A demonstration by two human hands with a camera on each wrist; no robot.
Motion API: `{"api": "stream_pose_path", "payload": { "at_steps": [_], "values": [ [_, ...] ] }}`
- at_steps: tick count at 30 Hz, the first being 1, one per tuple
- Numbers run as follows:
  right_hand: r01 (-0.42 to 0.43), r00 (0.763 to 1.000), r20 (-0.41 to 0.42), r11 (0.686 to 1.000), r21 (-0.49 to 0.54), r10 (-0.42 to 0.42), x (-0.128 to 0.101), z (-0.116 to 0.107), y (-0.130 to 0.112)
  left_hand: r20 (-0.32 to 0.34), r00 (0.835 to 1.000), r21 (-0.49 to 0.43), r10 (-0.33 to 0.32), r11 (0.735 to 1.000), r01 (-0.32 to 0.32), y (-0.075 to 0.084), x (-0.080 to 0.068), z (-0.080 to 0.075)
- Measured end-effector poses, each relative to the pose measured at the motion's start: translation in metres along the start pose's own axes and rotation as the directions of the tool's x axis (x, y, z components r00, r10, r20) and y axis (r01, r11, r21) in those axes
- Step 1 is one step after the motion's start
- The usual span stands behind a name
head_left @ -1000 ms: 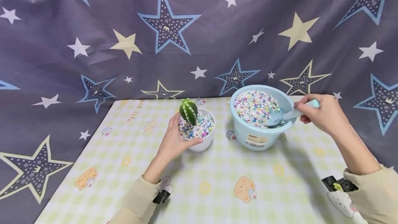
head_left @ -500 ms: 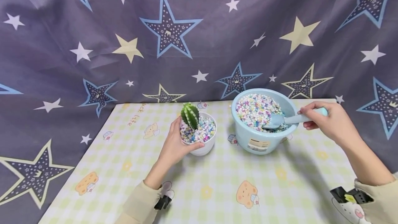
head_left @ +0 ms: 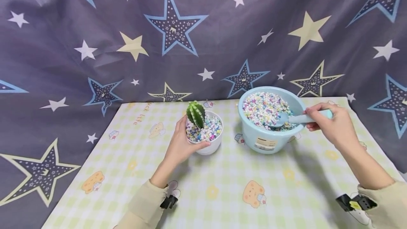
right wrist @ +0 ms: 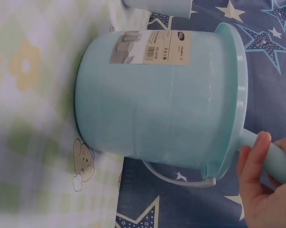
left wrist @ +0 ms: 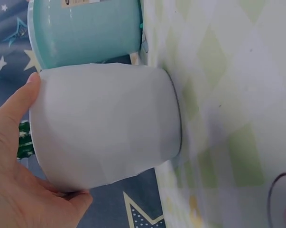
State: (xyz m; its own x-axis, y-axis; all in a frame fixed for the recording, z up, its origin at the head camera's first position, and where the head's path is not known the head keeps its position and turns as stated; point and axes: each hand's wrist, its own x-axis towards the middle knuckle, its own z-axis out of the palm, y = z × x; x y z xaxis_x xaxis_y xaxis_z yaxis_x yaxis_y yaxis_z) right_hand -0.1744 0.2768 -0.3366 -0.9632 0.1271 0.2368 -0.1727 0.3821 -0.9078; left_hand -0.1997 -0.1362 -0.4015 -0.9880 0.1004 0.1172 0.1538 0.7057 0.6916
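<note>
My left hand [head_left: 180, 143] holds a white flower pot [head_left: 210, 148] at its rim, thumb in front and fingers round the left side. In it stands a green cactus [head_left: 195, 115] among multicoloured pebbles [head_left: 210, 130]. To the right is a light blue bucket [head_left: 254, 135] holding more such pebbles [head_left: 262, 107]. My right hand [head_left: 337, 124] grips the handle of a light blue scoop [head_left: 302, 118], whose blade lies in the pebbles at the bucket's right side. In the right wrist view the bucket wall hides the blade; the fingers [right wrist: 256, 159] wrap round the handle.
The table has a green-and-white checked cloth [head_left: 222, 172] with cartoon prints. Behind it hangs a dark curtain [head_left: 219, 38] with stars. The bucket's handle [right wrist: 180, 180] hangs down at its side, and a gap separates pot and bucket.
The scoop was drawn slightly right and its blade lay more exposed half a second ago; now it sits a little deeper in the pebbles. The left hand keeps its hold on the pot.
</note>
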Motion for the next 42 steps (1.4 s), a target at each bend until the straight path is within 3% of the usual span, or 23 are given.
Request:
{"api": "stream_pose_path", "payload": {
  "at_steps": [2,5,9,14,19,25,33,39,42],
  "values": [
    [-0.016,1.0,-0.005,0.999,0.043,0.016,-0.004,-0.003,0.002,0.003,1.0,-0.004,-0.002,1.0,0.002,0.0,0.0,0.003],
    [-0.026,0.999,-0.014,0.982,0.189,0.029,-0.011,-0.004,0.007,-0.009,1.0,0.005,-0.008,1.0,0.008,0.0,-0.001,0.005],
    [-0.008,0.999,-0.034,0.929,0.37,0.022,-0.018,0.0,0.014,-0.033,0.999,0.01,-0.018,1.0,0.018,0.001,-0.001,0.006],
    [0.047,0.995,-0.096,0.881,0.47,-0.001,-0.024,0.003,0.021,-0.048,0.998,0.018,-0.038,0.999,0.039,0.004,-0.001,0.009],
    [0.117,0.988,-0.146,0.833,0.541,-0.044,-0.024,0.006,0.024,-0.092,0.994,0.028,-0.061,0.998,0.064,0.008,-0.001,0.014],
    [0.145,0.982,-0.186,0.783,0.605,-0.037,-0.021,0.005,0.023,-0.107,0.992,0.002,-0.069,0.998,0.069,0.01,-0.002,0.015],
    [0.174,0.974,-0.225,0.769,0.615,-0.04,-0.016,0.004,0.014,-0.034,0.999,-0.046,-0.008,0.999,0.006,0.001,0.006,0.011],
    [0.196,0.973,-0.22,0.738,0.646,-0.066,-0.016,0.004,0.007,0.024,1.0,-0.058,-0.005,0.998,0.006,-0.004,0.01,0.005],
    [0.2,0.973,-0.219,0.742,0.64,-0.073,-0.016,0.004,0.004,0.052,0.999,-0.061,0.004,0.998,0.0,-0.006,0.012,0.002]
  ]
}}
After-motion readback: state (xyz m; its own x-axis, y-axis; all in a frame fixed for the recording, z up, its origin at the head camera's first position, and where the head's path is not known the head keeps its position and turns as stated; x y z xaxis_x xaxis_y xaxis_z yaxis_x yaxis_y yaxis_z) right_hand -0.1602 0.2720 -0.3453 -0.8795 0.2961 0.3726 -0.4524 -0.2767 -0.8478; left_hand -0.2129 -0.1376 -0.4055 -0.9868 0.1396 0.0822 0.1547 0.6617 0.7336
